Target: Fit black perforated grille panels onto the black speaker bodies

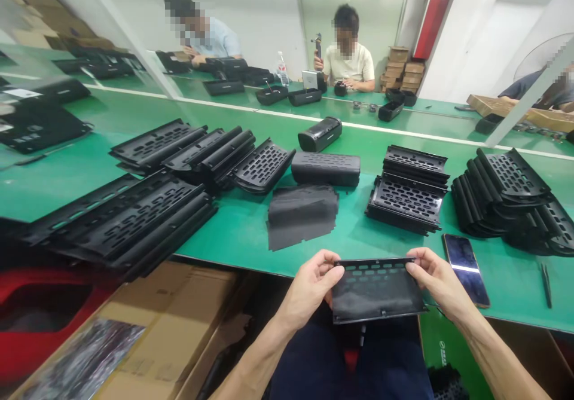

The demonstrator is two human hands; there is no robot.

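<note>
Between my two hands is a black slotted plastic cover (379, 313), held over my lap at the table's front edge. A thin dark mesh sheet (376, 293) lies against its inside and hides most of the slots; one upper row shows bare. My left hand (314, 280) pinches the cover's upper left corner, thumb on top. At the upper right corner, my right hand (433, 277) grips it the same way. Just beyond, a stack of loose dark mesh sheets (302, 216) lies on the green table (242, 232).
Stacked slotted covers (406, 202) stand ahead, with more piles (502, 191) at right and rows (130, 220) at left. A phone (466, 268) and tweezers (546, 285) lie near the right front edge. A cardboard box (165, 328) is below left. Co-workers (350, 59) sit across the table.
</note>
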